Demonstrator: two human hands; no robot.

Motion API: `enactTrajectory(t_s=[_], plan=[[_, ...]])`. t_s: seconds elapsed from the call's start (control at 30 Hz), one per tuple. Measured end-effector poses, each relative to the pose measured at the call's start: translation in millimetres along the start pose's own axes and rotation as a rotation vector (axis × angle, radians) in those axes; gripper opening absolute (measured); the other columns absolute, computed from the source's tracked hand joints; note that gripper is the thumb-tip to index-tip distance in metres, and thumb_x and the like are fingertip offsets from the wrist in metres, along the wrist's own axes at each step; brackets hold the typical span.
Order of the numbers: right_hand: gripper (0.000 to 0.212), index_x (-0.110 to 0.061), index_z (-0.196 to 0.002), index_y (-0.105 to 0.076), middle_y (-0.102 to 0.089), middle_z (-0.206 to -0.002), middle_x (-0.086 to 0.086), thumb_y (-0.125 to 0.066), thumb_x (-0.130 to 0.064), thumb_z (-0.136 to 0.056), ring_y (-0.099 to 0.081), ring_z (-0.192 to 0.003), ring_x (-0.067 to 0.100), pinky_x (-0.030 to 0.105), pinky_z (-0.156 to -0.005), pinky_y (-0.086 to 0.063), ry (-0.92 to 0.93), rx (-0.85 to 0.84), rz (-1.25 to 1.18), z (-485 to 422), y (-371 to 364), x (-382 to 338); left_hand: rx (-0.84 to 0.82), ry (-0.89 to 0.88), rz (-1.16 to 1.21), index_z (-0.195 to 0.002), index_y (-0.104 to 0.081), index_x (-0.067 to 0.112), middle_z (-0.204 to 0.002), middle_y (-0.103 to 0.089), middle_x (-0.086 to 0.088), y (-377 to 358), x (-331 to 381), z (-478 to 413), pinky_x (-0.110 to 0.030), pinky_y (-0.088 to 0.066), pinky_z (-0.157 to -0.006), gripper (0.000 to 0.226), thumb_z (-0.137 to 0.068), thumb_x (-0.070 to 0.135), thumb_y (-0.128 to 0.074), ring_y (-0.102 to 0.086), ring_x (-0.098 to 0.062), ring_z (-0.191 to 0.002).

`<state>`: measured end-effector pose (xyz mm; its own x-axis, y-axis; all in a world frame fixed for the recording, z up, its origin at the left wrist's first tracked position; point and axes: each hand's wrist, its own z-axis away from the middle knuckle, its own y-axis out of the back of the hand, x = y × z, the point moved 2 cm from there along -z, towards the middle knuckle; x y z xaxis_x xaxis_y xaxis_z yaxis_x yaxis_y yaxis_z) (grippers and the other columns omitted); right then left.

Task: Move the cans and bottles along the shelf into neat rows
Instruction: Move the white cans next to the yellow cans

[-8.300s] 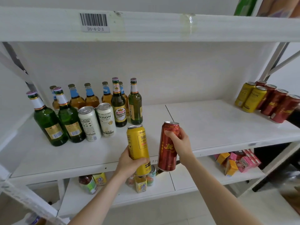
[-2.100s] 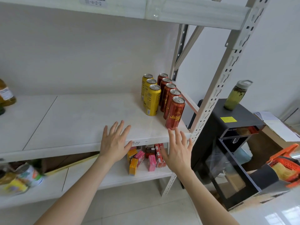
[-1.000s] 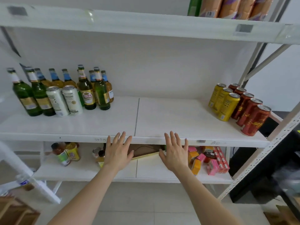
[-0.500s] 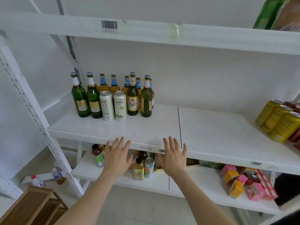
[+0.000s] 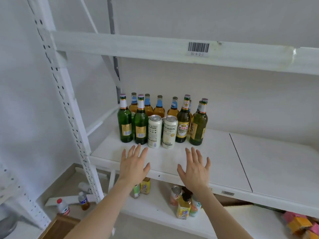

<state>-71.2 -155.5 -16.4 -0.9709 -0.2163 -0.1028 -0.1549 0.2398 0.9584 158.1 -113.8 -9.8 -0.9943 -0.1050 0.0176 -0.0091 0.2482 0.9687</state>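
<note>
On the left end of the white shelf (image 5: 224, 157) stands a group of drinks. In front are two green bottles (image 5: 141, 123), two white cans (image 5: 170, 131) and two more green bottles with yellow labels (image 5: 198, 125). Behind them is a row of several amber bottles with blue neck labels (image 5: 159, 107). My left hand (image 5: 134, 164) hovers with fingers spread just in front of the second green bottle. My right hand (image 5: 195, 168) hovers spread in front of the right-hand bottles. Neither hand holds anything.
A perforated white upright (image 5: 69, 107) stands left of the shelf. The upper shelf beam (image 5: 155, 47) carries a barcode label (image 5: 198, 49). Small bottles and cans (image 5: 183, 202) sit on the lower shelf. Two bottles (image 5: 63, 207) lie on the floor at left.
My view has swung left and closer to the bottle group; the yellow and red cans at right have left the frame. Both hands stay spread and have moved nearer the bottles.
</note>
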Motion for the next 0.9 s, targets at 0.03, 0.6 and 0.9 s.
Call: enactTrajectory(t_s=[0.03,0.6,0.9], plan=[[0.071,-0.023,-0.154,-0.015,-0.016,-0.163,0.002,-0.028,-0.06,-0.095,-0.011,-0.15,0.022,0.055,-0.117,-0.005,-0.024,0.015,-0.009,-7,0,-9,0.007,-0.013,0.008,-0.152,-0.023,0.028,-0.162,-0.021,-0.005,1,-10,-8,-0.052,-0.019,-0.119,0.065,-0.096,0.056,-0.038,-0.019,-0.026,-0.148],[0.071,-0.023,-0.147,-0.028,-0.051,-0.139,0.0,-0.05,-0.057,-0.088,-0.047,-0.126,0.023,0.049,-0.107,-0.034,-0.223,0.126,-0.302,-113,-30,-41,0.07,-0.127,0.48,-0.148,-0.031,0.013,-0.147,-0.046,-0.006,-56,-28,-120,-0.035,-0.054,-0.093,0.074,-0.089,0.045,-0.063,-0.054,-0.022,-0.125],[0.052,-0.041,-0.123,-0.04,-0.056,-0.113,-0.024,-0.073,-0.037,-0.083,-0.053,-0.103,-0.002,0.016,-0.081,-0.042,-0.186,0.071,-0.962,-170,-35,-39,0.096,0.088,0.919,-0.146,-0.031,0.007,-0.149,-0.045,-0.008,-83,3,-147,-0.032,-0.043,-0.105,0.074,-0.086,0.02,-0.071,-0.046,-0.023,-0.135]])
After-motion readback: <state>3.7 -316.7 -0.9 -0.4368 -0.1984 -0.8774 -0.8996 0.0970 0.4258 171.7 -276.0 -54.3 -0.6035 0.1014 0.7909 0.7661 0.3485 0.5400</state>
